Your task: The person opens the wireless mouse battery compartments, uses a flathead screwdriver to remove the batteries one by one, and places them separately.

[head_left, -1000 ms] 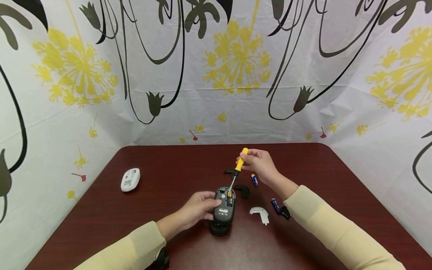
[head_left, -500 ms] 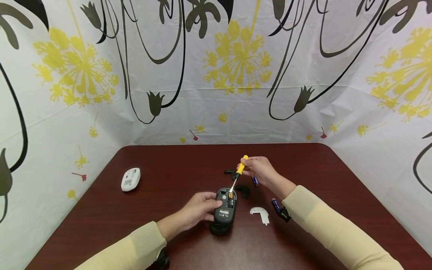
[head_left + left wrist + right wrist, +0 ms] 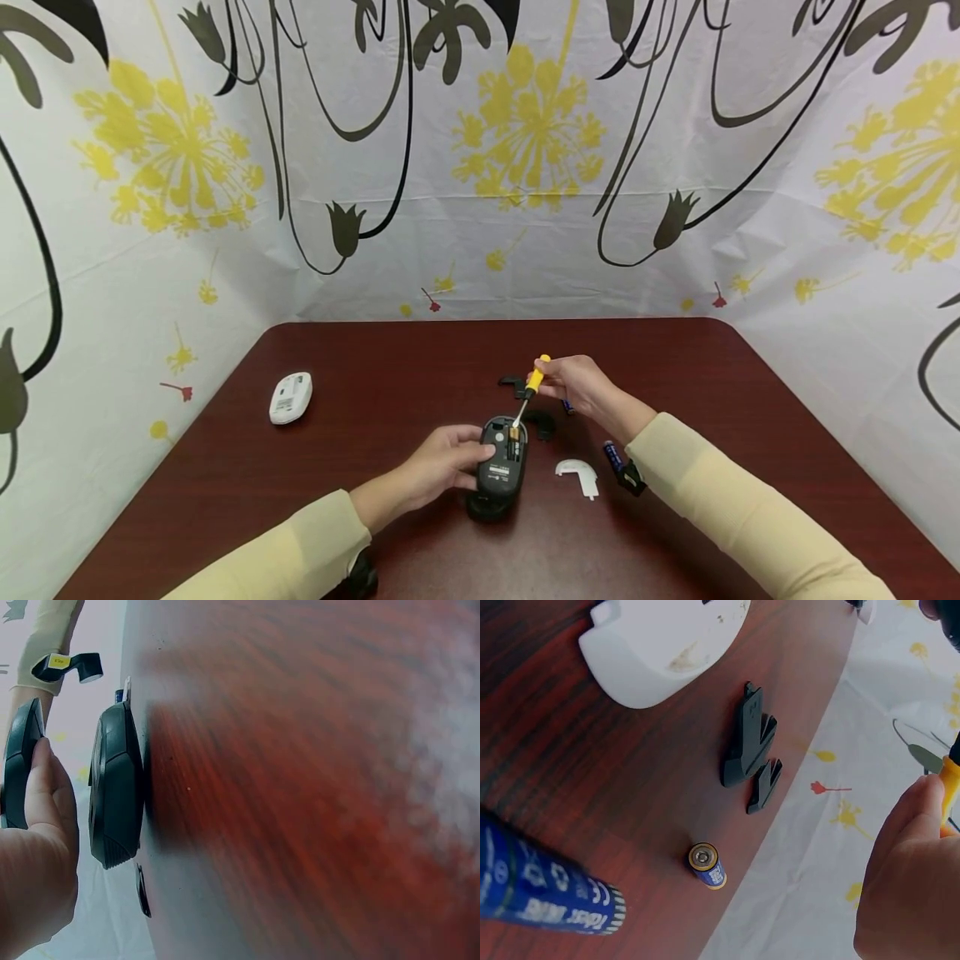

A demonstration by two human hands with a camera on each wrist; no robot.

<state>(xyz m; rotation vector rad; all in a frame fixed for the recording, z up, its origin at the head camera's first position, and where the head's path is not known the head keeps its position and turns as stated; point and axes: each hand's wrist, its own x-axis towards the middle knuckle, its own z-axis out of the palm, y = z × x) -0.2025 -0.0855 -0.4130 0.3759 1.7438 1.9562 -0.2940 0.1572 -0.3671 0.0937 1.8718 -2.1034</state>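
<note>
My left hand (image 3: pixel 442 462) grips a black computer mouse (image 3: pixel 498 473), its underside facing up and its battery compartment bared. A battery (image 3: pixel 513 447) shows in the compartment. From the far side, my right hand (image 3: pixel 587 386) holds a screwdriver (image 3: pixel 535 383) by its yellow handle, the metal tip at the upper end of that battery. Just below the held mouse, a second black mouse (image 3: pixel 487 506) rests on the table; the left wrist view shows the held mouse (image 3: pixel 22 761) raised apart from it. In the right wrist view, the screwdriver (image 3: pixel 950 780) is only partly visible.
A white mouse (image 3: pixel 290 398) lies upside down at the left. To the right are a white cover (image 3: pixel 579 477), two black covers (image 3: pixel 748 739), a blue battery (image 3: pixel 707 865) and another blue battery (image 3: pixel 547 885). A patterned cloth (image 3: pixel 480 250) hangs behind the table.
The right hand and the screwdriver's handle have come lower and nearer, while the tip stays at the battery compartment. The mouse in the left hand has shifted very slightly right.
</note>
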